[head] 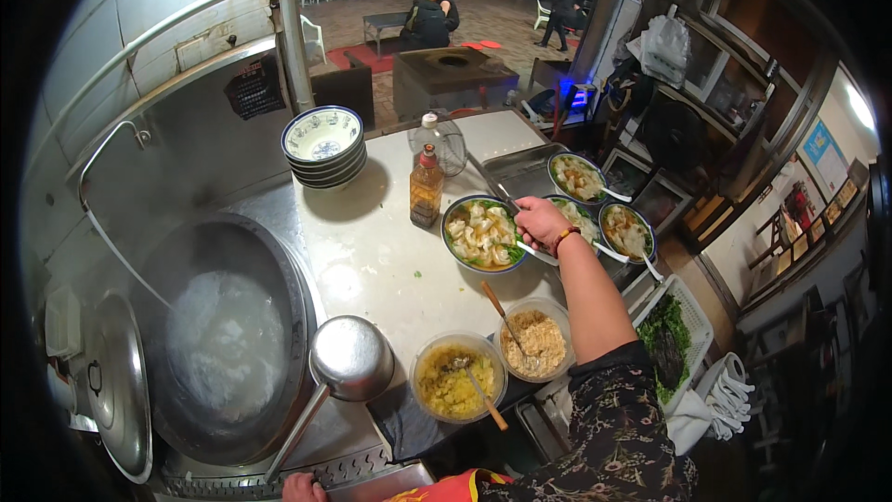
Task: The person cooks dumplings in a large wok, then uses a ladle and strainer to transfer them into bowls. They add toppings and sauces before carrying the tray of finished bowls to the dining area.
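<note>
My right hand grips the handle of a wire skimmer, whose mesh lies behind an oil bottle. Under and beside that hand are bowls of wonton soup with greens: a large one to its left, one partly hidden beneath it, and two more to the right. White spoons stand in the bowls. At the bottom edge my left hand is partly cut off, close to the handle end of an upturned metal dipper; its fingers' hold is unclear.
A large pot of steaming cloudy water is at left, its lid beside it. Stacked bowls stand behind. Two tubs hold yellow chopped food and pale shreds. A basket of greens stands right. People sit outside.
</note>
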